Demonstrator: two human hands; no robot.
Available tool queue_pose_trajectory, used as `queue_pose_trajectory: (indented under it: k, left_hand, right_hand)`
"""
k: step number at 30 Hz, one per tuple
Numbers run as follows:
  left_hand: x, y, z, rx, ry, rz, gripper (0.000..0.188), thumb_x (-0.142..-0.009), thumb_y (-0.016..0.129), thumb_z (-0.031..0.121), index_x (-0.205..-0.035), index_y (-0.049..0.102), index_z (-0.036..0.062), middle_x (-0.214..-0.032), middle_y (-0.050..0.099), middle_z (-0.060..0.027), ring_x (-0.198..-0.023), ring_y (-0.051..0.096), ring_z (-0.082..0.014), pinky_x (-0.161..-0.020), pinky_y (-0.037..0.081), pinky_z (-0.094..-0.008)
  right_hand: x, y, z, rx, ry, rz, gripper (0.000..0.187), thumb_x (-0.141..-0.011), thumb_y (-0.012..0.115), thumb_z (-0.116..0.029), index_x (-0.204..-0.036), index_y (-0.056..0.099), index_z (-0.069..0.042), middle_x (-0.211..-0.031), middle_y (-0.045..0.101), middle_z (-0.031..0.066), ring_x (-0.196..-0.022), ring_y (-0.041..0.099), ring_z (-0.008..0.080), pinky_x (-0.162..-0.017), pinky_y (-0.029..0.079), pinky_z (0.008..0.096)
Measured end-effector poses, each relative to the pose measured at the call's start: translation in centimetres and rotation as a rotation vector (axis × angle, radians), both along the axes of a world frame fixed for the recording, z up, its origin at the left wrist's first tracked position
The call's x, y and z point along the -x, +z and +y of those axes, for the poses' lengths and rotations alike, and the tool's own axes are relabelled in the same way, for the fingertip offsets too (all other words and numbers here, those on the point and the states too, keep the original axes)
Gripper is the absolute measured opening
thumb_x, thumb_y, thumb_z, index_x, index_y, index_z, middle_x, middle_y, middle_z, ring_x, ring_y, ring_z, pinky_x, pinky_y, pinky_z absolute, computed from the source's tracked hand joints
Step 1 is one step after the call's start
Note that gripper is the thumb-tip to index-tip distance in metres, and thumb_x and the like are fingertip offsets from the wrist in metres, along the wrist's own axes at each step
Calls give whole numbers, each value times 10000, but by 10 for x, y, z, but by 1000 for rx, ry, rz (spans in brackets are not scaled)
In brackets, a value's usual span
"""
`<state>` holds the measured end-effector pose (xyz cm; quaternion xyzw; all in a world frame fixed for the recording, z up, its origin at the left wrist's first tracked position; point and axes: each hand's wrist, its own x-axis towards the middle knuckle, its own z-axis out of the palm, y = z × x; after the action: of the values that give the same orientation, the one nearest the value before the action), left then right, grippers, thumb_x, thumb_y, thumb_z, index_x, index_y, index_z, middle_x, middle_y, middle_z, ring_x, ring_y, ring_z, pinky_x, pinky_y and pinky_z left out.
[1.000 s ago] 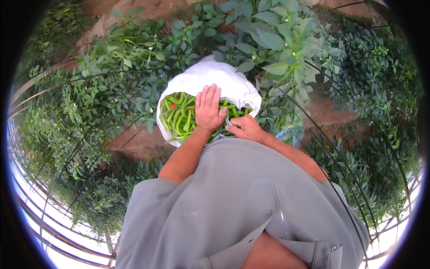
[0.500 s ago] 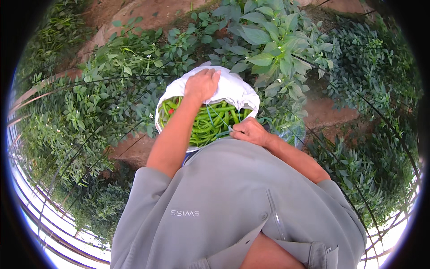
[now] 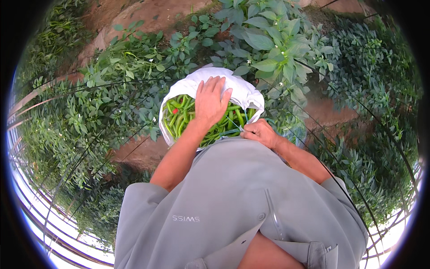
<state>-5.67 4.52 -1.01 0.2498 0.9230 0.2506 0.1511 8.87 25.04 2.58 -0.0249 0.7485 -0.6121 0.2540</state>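
Note:
A white sack [image 3: 239, 86] stands with its mouth open against my front, full of long green peppers [image 3: 182, 117]. One small red pepper [image 3: 175, 110] shows among them near the left side. My left hand [image 3: 212, 102] lies flat over the sack's far rim and the peppers, its fingers stretched out and slightly spread. At the near right rim my right hand [image 3: 260, 133] is closed on thin blue-green twine [image 3: 232, 131], which runs across the peppers and up to the rim. The sack's lower part is hidden.
Leafy pepper plants [image 3: 268, 42] with small white flowers crowd all around the sack. Thin dark strings [image 3: 385, 121] slant past on both sides. Bare brown soil [image 3: 329, 112] shows between the rows, and bright curved bars [image 3: 49, 224] run along the lower left edge.
My left hand has gone from gripping the far rim to lying flat with fingers extended, a little nearer me. The sack and my right hand with the twine sit slightly farther right.

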Motion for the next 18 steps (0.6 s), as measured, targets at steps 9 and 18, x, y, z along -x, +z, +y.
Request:
queue_pose_trajectory:
  k: [9,18]
  left_hand:
    - [-5,-35,-1,-14,-83,120,507,-1094,532,401,-1452,647,62,-1511,626,-163,-1407,576,-362,-1202,404,-536]
    - [14,-34,6,13,-123,48,542,-1083,564,399,-1524,593,85,-1563,593,-161,-1466,528,-359,-1252,338,-531]
  right_hand:
    - [-8,-5,-8,-13,5,-42,376,-986,715,-243,-754,552,4,-670,540,204,-613,555,405,-595,445,478]
    - [11,-1,-6,-78,-2,-100,393,-976,720,-263,-739,551,2,-645,505,215,-593,492,411,-583,430,489]
